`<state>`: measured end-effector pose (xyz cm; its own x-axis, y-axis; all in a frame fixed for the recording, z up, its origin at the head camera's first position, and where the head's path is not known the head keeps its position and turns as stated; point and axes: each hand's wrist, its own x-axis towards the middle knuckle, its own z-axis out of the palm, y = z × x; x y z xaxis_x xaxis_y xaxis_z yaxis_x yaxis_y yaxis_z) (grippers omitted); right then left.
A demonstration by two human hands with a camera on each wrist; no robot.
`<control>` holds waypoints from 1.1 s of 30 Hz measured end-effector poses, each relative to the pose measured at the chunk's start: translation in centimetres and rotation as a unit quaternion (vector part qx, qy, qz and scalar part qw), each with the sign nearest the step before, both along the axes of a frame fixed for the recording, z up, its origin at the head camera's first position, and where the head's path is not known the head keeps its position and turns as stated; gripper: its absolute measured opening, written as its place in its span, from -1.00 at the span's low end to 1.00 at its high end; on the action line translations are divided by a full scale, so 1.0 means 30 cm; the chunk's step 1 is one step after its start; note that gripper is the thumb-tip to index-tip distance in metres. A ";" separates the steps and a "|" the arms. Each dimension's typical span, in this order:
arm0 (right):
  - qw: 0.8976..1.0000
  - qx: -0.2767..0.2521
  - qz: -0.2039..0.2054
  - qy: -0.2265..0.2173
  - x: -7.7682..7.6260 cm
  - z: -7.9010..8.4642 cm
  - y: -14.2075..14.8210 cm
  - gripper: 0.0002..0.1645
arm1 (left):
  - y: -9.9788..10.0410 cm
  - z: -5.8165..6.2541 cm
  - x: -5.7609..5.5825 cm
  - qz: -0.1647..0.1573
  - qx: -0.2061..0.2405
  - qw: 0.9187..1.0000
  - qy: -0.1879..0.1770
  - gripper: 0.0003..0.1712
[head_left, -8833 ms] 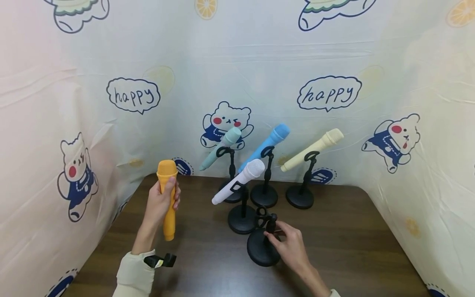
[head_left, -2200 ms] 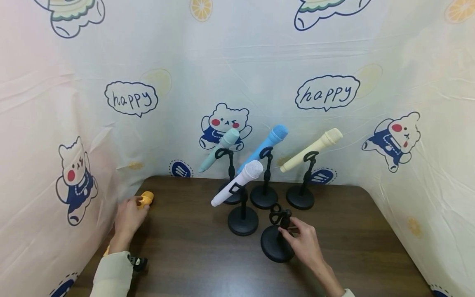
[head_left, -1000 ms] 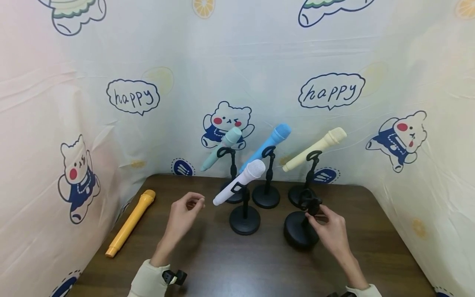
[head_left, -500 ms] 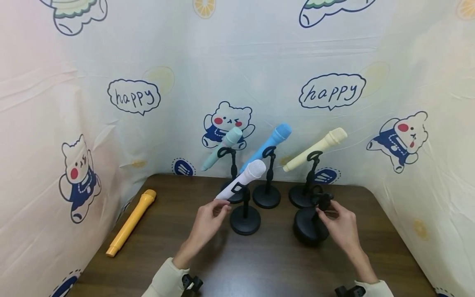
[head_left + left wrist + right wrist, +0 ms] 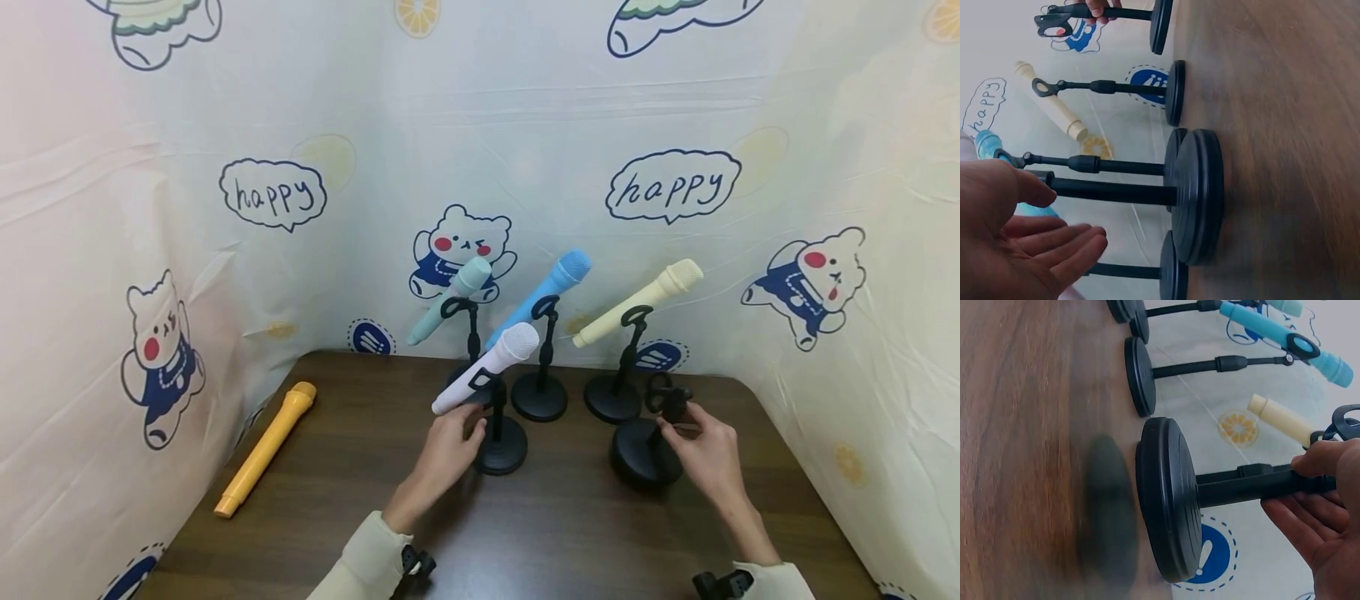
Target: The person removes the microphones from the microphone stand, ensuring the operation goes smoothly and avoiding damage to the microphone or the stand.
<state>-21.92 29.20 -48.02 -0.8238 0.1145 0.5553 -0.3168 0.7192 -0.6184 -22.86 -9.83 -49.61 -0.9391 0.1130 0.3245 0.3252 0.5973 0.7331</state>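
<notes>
My right hand (image 5: 708,454) grips the pole of a black microphone stand (image 5: 647,454) whose clip holds no microphone. In the right wrist view, the round base (image 5: 1169,500) looks slightly raised off the table, with a shadow beside it. My left hand (image 5: 444,450) is at the pole of another black stand (image 5: 502,447), which carries a tilted white microphone (image 5: 491,367). In the left wrist view, the thumb (image 5: 1038,189) is by the pole's upper part and the fingers are spread rather than wrapped round it. An orange-yellow microphone (image 5: 266,450) lies on the table's left.
Behind stand several upright holders with a mint microphone (image 5: 450,300), a blue microphone (image 5: 540,296) and a cream microphone (image 5: 637,302). The brown wooden table (image 5: 337,517) is enclosed by a printed cloth (image 5: 480,125) at the back and sides.
The left hand laid the orange-yellow microphone down at the left, then moved right to the white microphone's stand. The right hand carried the black stand to the right.
</notes>
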 end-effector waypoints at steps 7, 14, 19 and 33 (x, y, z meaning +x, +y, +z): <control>1.000 -0.007 -0.016 0.011 -0.015 0.001 0.048 -0.75 | 0.057 -0.026 -0.043 0.024 0.001 1.000 -0.001 -0.54; 0.999 0.003 -0.043 -0.006 -0.029 0.007 0.112 -0.73 | 0.089 -0.044 -0.071 0.024 0.021 0.999 0.012 -0.52; 0.998 0.009 -0.055 -0.027 -0.037 0.011 0.161 -0.73 | 0.102 -0.040 -0.077 0.023 0.014 0.999 0.019 -0.66; 0.991 0.042 -0.102 -0.078 -0.052 0.005 0.284 -0.62 | 0.119 -0.040 -0.090 0.030 0.022 0.997 0.062 -0.91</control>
<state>-23.49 37.73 -47.88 -0.8645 0.2474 0.4376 -0.0642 0.8090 -0.5843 -25.56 -6.26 -50.80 -0.8962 0.0418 0.4416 0.3798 0.5869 0.7151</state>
